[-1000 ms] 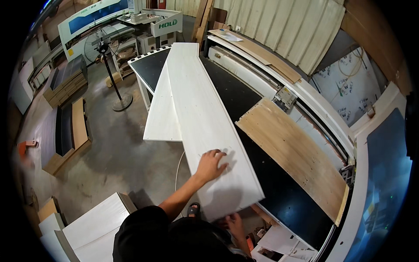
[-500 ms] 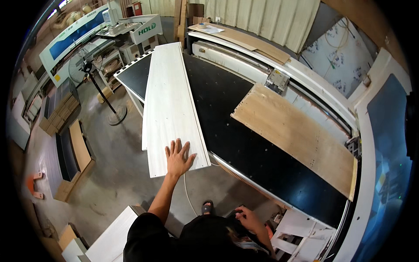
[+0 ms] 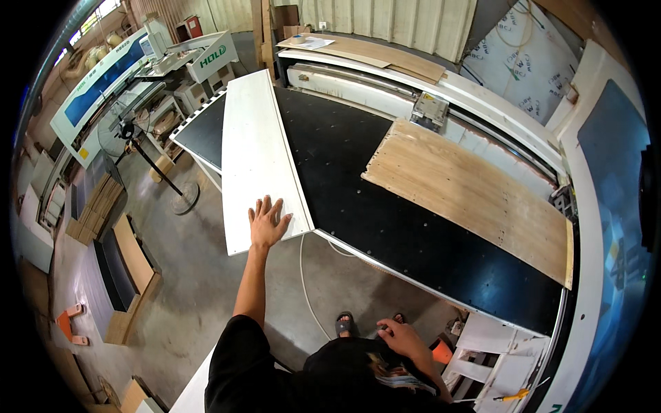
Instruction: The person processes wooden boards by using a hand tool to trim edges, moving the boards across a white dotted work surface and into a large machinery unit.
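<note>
White panel lies at the left end of the black surface, its near end jutting past the edge above the floor. Flat on this end, the left hand is open with fingers spread; heavy downward pressure there could tip the panel, and a sideways push could slide it off, chipping a corner. Farther right, the right hand is loosely curled, apart from the panel, its contents not discernible; lacking support from it, a tipping panel might fall uncaught.

Green lettering marks a white machine; dark lettering repeats across a pale panel.
</note>
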The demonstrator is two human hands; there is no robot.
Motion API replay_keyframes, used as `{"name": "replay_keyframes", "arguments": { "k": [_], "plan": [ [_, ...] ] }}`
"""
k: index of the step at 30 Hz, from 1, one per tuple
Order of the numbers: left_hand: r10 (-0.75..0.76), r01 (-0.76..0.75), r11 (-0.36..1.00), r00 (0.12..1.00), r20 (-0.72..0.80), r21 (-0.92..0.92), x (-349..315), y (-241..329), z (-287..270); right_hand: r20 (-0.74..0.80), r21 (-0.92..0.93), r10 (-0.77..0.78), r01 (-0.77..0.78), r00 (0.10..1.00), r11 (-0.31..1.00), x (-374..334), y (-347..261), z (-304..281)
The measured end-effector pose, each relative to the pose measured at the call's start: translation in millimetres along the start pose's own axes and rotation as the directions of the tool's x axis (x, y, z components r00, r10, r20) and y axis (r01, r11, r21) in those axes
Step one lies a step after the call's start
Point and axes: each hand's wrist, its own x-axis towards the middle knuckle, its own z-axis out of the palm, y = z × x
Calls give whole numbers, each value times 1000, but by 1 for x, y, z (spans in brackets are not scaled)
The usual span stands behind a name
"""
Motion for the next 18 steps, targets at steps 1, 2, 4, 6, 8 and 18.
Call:
{"name": "replay_keyframes", "arguments": {
  "k": [1,2,4,6,8,18],
  "plan": [
    [4,-4,1000,1000,2,-2,5,-1,1,-6,-1,4,-4,1000,1000,-1,2,0],
    [10,-10,1000,1000,5,-5,11,-2,3,-14,-2,10,-10,1000,1000,-1,6,0],
    [28,-29,998,999,-19,-50,18,-4,11,-27,-21,18,-19,999,1000,-2,12,0],
    [58,-61,997,997,-49,-50,21,-7,20,-45,-48,34,-36,998,998,-1,18,-4],
    [66,-68,997,996,-62,-32,19,-10,23,-78,-96,-18,11,997,995,1,27,-7],
    [-21,25,999,997,-78,47,28,-24,41,-374,62,40,-18,927,998,-30,59,-68]
  ]
}}
